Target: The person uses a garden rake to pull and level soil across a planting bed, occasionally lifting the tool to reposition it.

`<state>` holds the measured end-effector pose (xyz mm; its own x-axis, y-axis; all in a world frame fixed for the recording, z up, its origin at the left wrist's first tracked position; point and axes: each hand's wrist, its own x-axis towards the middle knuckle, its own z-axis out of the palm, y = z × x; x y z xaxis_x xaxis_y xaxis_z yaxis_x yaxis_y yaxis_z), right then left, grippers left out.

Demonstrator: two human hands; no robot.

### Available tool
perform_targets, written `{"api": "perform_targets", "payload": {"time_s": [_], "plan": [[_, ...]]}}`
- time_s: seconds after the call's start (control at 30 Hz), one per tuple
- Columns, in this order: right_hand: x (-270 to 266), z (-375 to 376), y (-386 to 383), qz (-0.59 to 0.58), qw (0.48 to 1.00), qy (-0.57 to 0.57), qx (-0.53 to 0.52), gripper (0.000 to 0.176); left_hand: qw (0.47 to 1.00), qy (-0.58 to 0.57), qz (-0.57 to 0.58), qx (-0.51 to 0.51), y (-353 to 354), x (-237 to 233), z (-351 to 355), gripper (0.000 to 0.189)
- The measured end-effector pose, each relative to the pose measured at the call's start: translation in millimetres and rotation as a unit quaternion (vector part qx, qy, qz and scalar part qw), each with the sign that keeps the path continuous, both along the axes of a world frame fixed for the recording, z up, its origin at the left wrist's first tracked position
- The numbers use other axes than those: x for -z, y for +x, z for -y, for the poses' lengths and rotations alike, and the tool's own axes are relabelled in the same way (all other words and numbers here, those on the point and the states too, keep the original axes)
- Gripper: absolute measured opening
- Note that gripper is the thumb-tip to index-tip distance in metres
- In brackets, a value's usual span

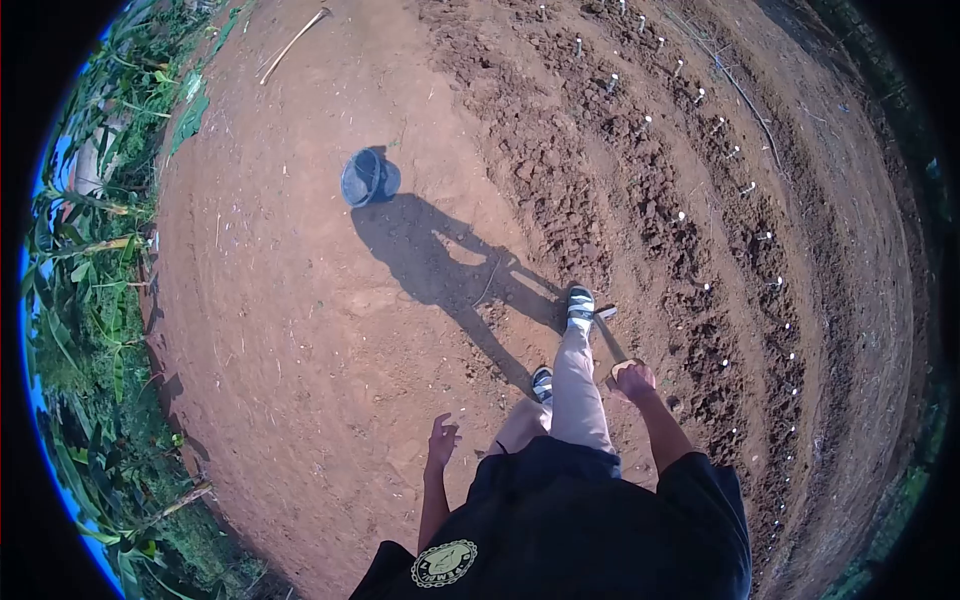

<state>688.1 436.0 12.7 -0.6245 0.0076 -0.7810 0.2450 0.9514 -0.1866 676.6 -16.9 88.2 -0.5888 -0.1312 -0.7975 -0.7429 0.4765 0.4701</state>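
My right hand (634, 381) is closed around the wooden handle of a hoe (619, 349). Its small pale head (605, 313) is low, close beside my forward shoe (580, 309) at the edge of the dug soil. My left hand (443, 440) hangs over bare ground with its fingers apart and nothing in it. A dark bucket (362, 178) stands farther ahead to the left, where the head of my shadow falls. I cannot make out what is inside it.
Rows of loosened dark soil (650, 200) run along the right, with several small white-topped pieces (681, 217) standing in them. A long-handled tool (293, 46) lies at the far left. Green plants (110, 380) border the left side. A thin stick (745, 95) lies across the right rows.
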Motion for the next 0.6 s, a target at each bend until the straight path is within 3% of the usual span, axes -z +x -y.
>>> {"api": "perform_targets", "payload": {"time_s": [0.1,0.2,0.27,0.33,0.37,0.43,0.57,0.6], "plan": [[-20.9,5.2,-6.6,-0.004,0.999,0.023,-0.022,0.047,1.000,-0.006,-0.016,-0.023,44.4,-15.3,28.0,0.042],[-21.3,5.4,-6.3,-0.023,0.999,0.047,0.008,0.048,1.000,-0.005,-0.008,-0.002,90.3,2.4,62.3,0.040],[-26.6,5.2,-5.6,-0.027,0.999,0.027,0.032,0.049,0.988,-0.067,0.033,0.134,121.5,9.6,81.6,0.040],[4.3,8.4,14.8,-0.219,0.971,0.083,0.046,0.041,0.985,-0.066,0.066,0.145,144.1,12.6,91.6,0.040],[8.4,10.0,22.7,-0.213,0.971,0.087,0.056,0.041,0.989,-0.050,0.078,0.113,152.5,12.8,93.5,0.040],[18.2,15.2,32.4,-0.332,0.936,0.106,0.046,0.039,0.991,-0.035,0.106,0.068,165.3,14.7,96.3,0.040],[15.6,22.2,55.2,-0.396,0.910,0.099,0.074,0.032,0.986,-0.031,0.127,0.106,167.5,8.0,90.0,0.041],[24.3,23.2,66.1,-0.527,0.841,0.112,0.055,0.030,0.984,-0.037,0.133,0.112,167.0,7.3,90.2,0.041]]}}
